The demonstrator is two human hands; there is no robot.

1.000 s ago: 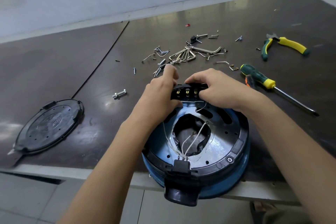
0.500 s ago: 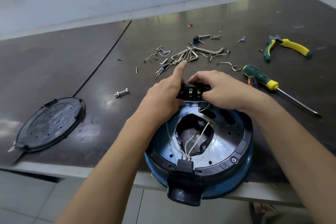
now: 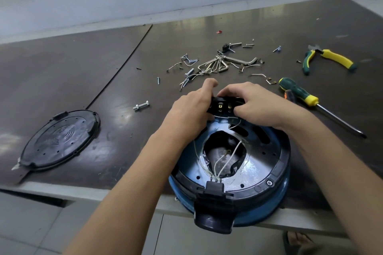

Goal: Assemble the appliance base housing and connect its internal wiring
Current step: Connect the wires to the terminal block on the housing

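Left grip [image 3: 190, 114] and right grip [image 3: 263, 107] both clamp the terminal block [image 3: 222, 107] at the far rim of the base housing [image 3: 278, 170] on the bench [image 3: 103, 80] edge: seat it square, white wires [image 3: 228, 161] clear, tabs unbent.

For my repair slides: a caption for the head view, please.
Left hand and right hand hold a black terminal block at the far rim of the blue base housing, white wires inside.

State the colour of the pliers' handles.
The pliers have yellow and green handles, best in the head view.
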